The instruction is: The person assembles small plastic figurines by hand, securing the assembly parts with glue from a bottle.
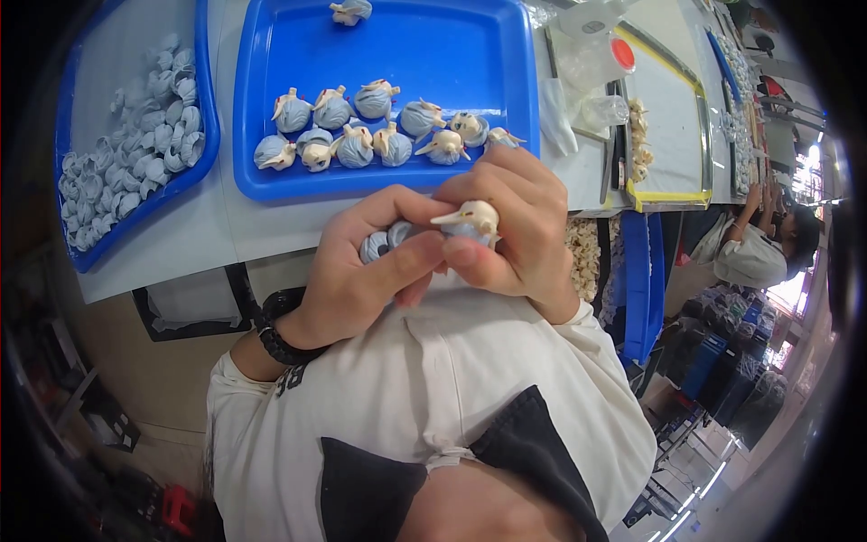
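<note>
My right hand pinches a small doll head with a pale face, a long pointed ear and grey-blue hair. Curled in my left hand are grey-blue hair pieces, partly covered by the fingers. The left thumb and index finger reach up to the doll head, where the two hands meet; the exact contact is hidden. Just beyond my hands, a blue tray carries several similar doll heads in two rough rows. One more doll head lies at its far side.
At the left, a blue-rimmed tray holds a heap of loose grey-blue hair shells. A clear bottle with a red cap and a yellow-taped frame stand right. Pale parts sit beside a blue bin. Another person works farther right.
</note>
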### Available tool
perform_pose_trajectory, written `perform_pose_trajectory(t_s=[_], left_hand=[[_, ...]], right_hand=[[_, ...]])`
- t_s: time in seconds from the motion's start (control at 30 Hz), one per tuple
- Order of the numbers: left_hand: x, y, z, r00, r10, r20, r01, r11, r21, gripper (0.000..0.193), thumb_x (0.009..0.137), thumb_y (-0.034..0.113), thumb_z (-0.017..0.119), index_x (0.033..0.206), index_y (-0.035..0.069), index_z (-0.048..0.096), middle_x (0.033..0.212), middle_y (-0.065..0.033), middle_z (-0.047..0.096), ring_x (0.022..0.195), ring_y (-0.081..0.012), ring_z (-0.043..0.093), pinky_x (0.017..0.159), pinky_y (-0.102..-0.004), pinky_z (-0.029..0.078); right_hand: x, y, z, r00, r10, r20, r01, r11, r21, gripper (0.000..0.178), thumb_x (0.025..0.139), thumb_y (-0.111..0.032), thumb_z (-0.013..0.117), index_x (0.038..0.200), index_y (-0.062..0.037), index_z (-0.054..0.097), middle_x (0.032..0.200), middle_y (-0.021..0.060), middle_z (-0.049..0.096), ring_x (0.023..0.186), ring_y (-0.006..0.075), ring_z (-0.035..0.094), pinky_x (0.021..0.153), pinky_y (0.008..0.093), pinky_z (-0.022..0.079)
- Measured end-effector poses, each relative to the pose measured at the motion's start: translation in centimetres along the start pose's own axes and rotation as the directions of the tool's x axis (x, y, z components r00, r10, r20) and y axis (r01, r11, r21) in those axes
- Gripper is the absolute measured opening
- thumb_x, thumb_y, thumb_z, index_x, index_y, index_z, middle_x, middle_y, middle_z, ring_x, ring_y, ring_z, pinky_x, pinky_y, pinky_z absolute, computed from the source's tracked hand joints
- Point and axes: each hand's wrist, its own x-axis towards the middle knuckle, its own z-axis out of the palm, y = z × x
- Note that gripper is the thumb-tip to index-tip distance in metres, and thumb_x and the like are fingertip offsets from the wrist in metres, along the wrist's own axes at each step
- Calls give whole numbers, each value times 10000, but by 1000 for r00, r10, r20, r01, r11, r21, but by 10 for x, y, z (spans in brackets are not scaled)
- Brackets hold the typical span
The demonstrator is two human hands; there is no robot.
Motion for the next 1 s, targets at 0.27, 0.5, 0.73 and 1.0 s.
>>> perform_pose_trajectory(t_s=[0.27, 0.5, 0.73, 1.0], left_hand=[[-1, 10, 6, 986, -85, 140, 87, 996, -13, 233, 798, 11, 506, 1031, -3, 501, 835, -40, 517, 564, -28, 454, 485, -162, 354], [4, 7, 5, 956, -147, 253, 196, 964, -180, 358, 862, 170, 464, 1158, -21, 402, 857, -100, 545, 536, -57, 472, 499, -173, 373], [-3, -2, -8, 916, -183, 357, 279, 930, -238, 572, 894, 502, 264, 902, -19, 501, 589, -97, 544, 442, -97, 444, 452, -184, 363], [3, -1, 8, 898, -373, 232, 425, 608, -670, 409, 915, 417, 295, 1009, 60, 471, 867, -109, 507, 755, -207, 511, 703, -355, 472]], right_hand=[[14, 20, -13, 976, 109, -190, -106, 994, 30, 226, 686, -267, 614, 692, -45, 570, 552, 53, 509, 505, 227, 482, 470, 313, 378], [35, 41, -2, 967, 248, -52, -244, 856, -457, 203, 754, -159, 566, 931, -61, 561, 781, 87, 553, 769, 248, 526, 679, 344, 397], [25, 20, -18, 996, 79, 33, -70, 976, -206, 205, 762, -212, 588, 888, -51, 574, 882, 120, 562, 875, 284, 519, 763, 377, 386], [-76, 73, -162, 633, 594, -497, -774, 462, -433, 242, 797, -163, 577, 970, 3, 605, 844, 126, 624, 720, 177, 585, 644, 269, 450]])
